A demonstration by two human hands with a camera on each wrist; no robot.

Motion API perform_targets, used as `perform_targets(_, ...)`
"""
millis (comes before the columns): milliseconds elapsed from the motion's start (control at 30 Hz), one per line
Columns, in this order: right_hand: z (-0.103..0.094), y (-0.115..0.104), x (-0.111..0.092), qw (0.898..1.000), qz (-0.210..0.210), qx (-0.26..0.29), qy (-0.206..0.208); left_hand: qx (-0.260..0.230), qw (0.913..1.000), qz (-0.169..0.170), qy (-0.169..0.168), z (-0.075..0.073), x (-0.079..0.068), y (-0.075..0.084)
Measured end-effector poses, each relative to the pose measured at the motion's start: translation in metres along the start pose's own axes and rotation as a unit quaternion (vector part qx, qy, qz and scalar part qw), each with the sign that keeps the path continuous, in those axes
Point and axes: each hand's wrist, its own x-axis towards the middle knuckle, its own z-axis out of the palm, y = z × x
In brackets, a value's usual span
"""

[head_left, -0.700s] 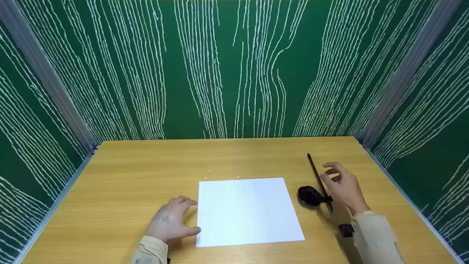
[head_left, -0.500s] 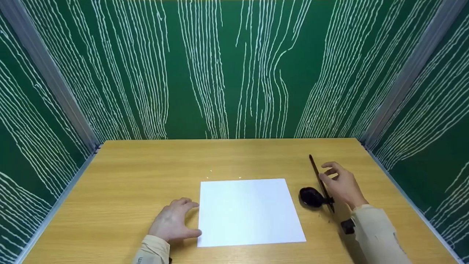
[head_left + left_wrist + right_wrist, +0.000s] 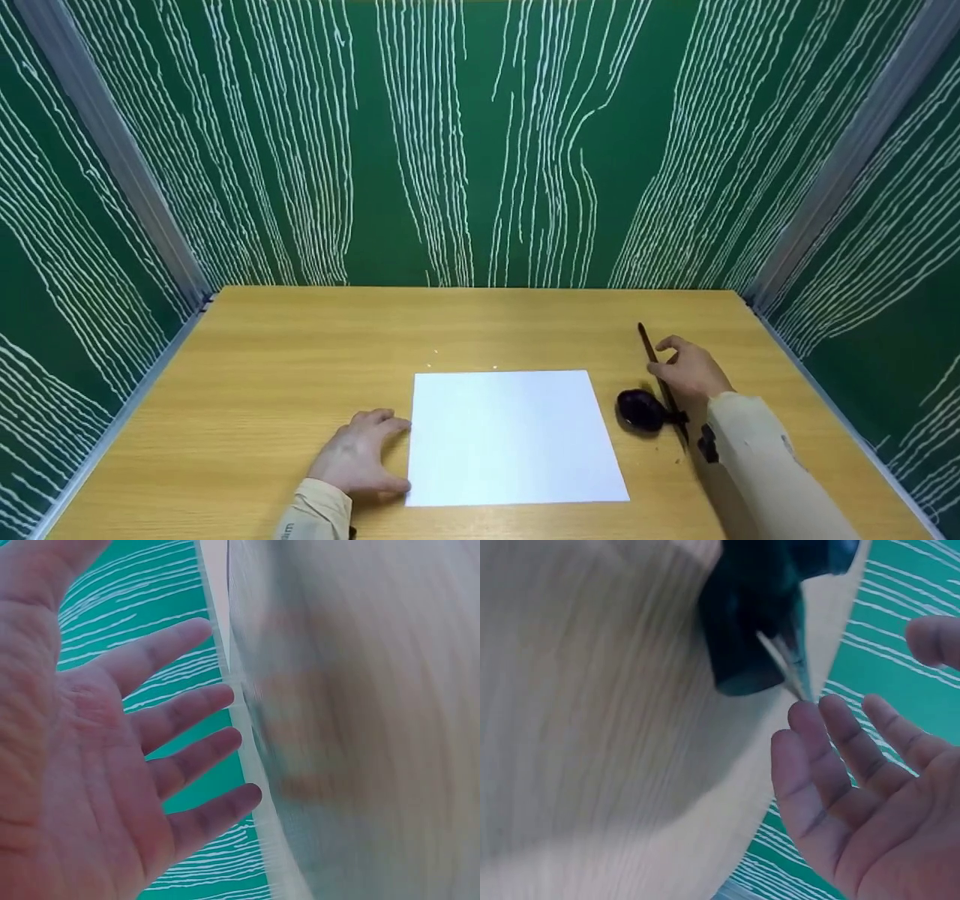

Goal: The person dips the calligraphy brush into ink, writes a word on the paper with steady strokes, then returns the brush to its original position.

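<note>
White paper (image 3: 517, 439) is lying low in the middle, between the left hand (image 3: 356, 456) and the right hand (image 3: 691, 373).
The left hand is spreading its fingers at the paper's edge. At lower right, the right hand is bending its fingers loosely, thumb apart, beside a dark stick (image 3: 666, 394) and a black round thing (image 3: 640, 411).

Head view bright, paper (image 3: 517, 442) washed out; wrist views hazy, left one's tabletop (image 3: 405, 727) blurred.

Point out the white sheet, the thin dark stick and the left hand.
White sheet (image 3: 517, 439): head view, middle of its top face.
Thin dark stick (image 3: 647, 342): head view, on its far section.
Left hand (image 3: 352, 454): head view, back of the hand.
</note>
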Motion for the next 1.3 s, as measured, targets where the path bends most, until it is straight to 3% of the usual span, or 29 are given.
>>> perform_targets(367,0.002,0.008,0.009,0.998,0.043,-0.032,-0.038,0.017,0.9999,-0.003,-0.002,0.003,0.001,0.003)
perform_targets(733,0.003,0.011,0.016,0.997,0.062,-0.002,-0.052,0.027,0.9993,-0.015,-0.018,0.002,0.002,0.011)
perform_targets(1000,0.006,0.012,0.021,0.992,0.086,0.062,-0.065,0.032,0.9992,-0.014,-0.02,0.003,0.002,0.011)
perform_targets(1300,-0.004,-0.008,0.019,0.996,0.047,0.056,-0.055,0.028,0.9994,-0.014,-0.011,0.004,0.001,0.009)
